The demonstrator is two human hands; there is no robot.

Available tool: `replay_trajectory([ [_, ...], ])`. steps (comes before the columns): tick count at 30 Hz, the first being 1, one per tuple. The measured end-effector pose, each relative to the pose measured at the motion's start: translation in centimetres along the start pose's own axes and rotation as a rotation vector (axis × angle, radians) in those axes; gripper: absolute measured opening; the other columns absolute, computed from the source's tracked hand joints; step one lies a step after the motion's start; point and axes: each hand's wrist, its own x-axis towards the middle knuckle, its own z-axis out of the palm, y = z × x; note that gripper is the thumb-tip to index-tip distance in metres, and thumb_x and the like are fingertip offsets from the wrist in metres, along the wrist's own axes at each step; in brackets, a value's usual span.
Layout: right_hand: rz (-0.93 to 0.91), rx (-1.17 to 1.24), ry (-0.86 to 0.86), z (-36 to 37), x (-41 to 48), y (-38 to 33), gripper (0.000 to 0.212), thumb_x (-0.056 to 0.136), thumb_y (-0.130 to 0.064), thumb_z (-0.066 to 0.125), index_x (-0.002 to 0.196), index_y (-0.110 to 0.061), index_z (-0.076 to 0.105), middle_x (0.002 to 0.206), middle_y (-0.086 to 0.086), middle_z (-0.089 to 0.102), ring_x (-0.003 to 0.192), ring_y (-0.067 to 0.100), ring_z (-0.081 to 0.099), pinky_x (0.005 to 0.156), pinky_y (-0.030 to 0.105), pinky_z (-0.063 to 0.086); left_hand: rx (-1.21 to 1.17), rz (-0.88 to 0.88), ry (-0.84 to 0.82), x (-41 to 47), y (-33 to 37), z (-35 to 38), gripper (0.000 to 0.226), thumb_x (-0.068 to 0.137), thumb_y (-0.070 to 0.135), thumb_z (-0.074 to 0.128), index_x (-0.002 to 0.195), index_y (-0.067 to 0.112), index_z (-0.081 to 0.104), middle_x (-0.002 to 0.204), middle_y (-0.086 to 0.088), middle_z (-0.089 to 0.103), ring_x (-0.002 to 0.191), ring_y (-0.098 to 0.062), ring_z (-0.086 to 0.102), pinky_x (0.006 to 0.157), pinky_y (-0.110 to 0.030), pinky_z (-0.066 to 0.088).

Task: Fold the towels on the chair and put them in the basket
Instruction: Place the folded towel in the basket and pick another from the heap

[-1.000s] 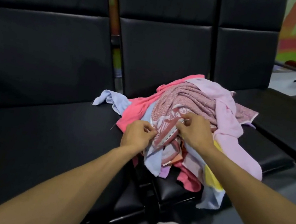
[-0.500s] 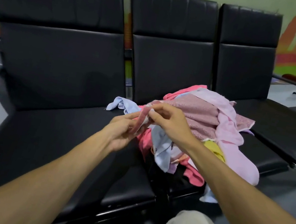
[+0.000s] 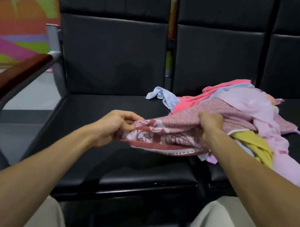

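Towels (image 3: 252,117) lie heaped in a loose, many-coloured pile on the middle seat of a row of black chairs (image 3: 99,154), close to the seat's front edge; no basket is in view. A person facing the row holds a rose patterned towel (image 3: 171,134) stretched between both hands above the seats, its far part tucked under a pale pink towel (image 3: 259,111) that hangs over the front edge. The left hand (image 3: 115,125) pinches the towel's bordered end between thumb and curled fingers, while the right hand (image 3: 210,123) has its fingers closed round a bunch of the cloth beside the pile. The risk appears to lie in that overlap: a hard pull could drag the pale pink towel and the yellow towel (image 3: 252,145) beneath it off the seat and onto the floor, and a grip on bunched cloth rather than on corners may leave the towel twisted when it is spread for folding. No brand, label or legible writing shows on any towel or chair, and the painted wall (image 3: 6,22) behind carries coloured shapes only.
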Motion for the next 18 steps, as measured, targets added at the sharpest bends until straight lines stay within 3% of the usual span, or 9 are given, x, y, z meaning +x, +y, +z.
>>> replay_trajectory([
  [5, -0.291, -0.092, -0.248, 6.2, -4.5, -4.3, 0.016, 0.082, -0.017, 0.061, 0.095, -0.010, 0.068, 0.096, 0.011, 0.071, 0.091, 0.027, 0.068, 0.081, 0.042, 0.057, -0.110, 0.030, 0.225, -0.1, -0.9, -1.9, 0.036, 0.081, -0.016, 0.043, 0.092, 0.006, 0.069, 0.085, -0.009, 0.073, 0.069, -0.020, 0.070, 0.054, -0.027, 0.056],
  [9, -0.225, -0.220, -0.277, 9.4, -6.5, -3.2, 0.007, 0.082, -0.017, 0.056, 0.088, -0.019, 0.060, 0.097, 0.006, 0.064, 0.092, 0.024, 0.061, 0.083, 0.040, 0.055, -0.207, 0.051, 0.409, -1.0, -1.8, -3.2, 0.037, 0.081, -0.016, 0.040, 0.091, 0.004, 0.069, 0.085, -0.011, 0.072, 0.066, -0.019, 0.070, 0.055, -0.028, 0.058],
  [11, -0.265, -0.244, -0.400, 11.4, -8.2, -2.9, 0.006, 0.082, -0.019, 0.056, 0.086, -0.019, 0.060, 0.096, 0.007, 0.061, 0.091, 0.023, 0.059, 0.076, 0.037, 0.052, -0.239, 0.072, 0.474, -1.6, -2.2, -4.0, 0.038, 0.080, -0.014, 0.038, 0.090, 0.006, 0.068, 0.082, -0.008, 0.072, 0.063, -0.017, 0.070, 0.051, -0.026, 0.055],
  [14, -0.371, -0.203, -0.744, 12.8, -11.7, -3.0, 0.022, 0.089, -0.008, 0.062, 0.111, -0.006, 0.065, 0.105, 0.009, 0.069, 0.100, 0.021, 0.066, 0.089, 0.034, 0.054, -0.271, 0.068, 0.559, -2.4, -3.0, -5.9, 0.040, 0.075, -0.009, 0.035, 0.089, 0.010, 0.068, 0.086, -0.008, 0.070, 0.070, -0.020, 0.067, 0.060, -0.028, 0.055],
  [16, -0.383, -0.315, -0.806, 12.7, -12.6, -1.6, 0.018, 0.089, -0.011, 0.065, 0.106, -0.008, 0.067, 0.100, 0.004, 0.071, 0.097, 0.019, 0.067, 0.090, 0.035, 0.055, -0.236, 0.005, 0.576, -3.3, -3.9, -6.6, 0.038, 0.073, -0.005, 0.037, 0.087, 0.010, 0.070, 0.087, -0.012, 0.071, 0.073, -0.024, 0.066, 0.066, -0.030, 0.055],
  [18, -0.276, -0.456, -0.869, 12.0, -12.8, 0.1, 0.010, 0.092, -0.019, 0.063, 0.094, -0.010, 0.066, 0.086, -0.001, 0.069, 0.082, 0.014, 0.067, 0.076, 0.030, 0.057, -0.067, -0.093, 0.542, -4.1, -5.0, -6.8, 0.030, 0.077, 0.003, 0.045, 0.078, 0.012, 0.074, 0.074, -0.009, 0.072, 0.064, -0.022, 0.066, 0.059, -0.025, 0.053],
])
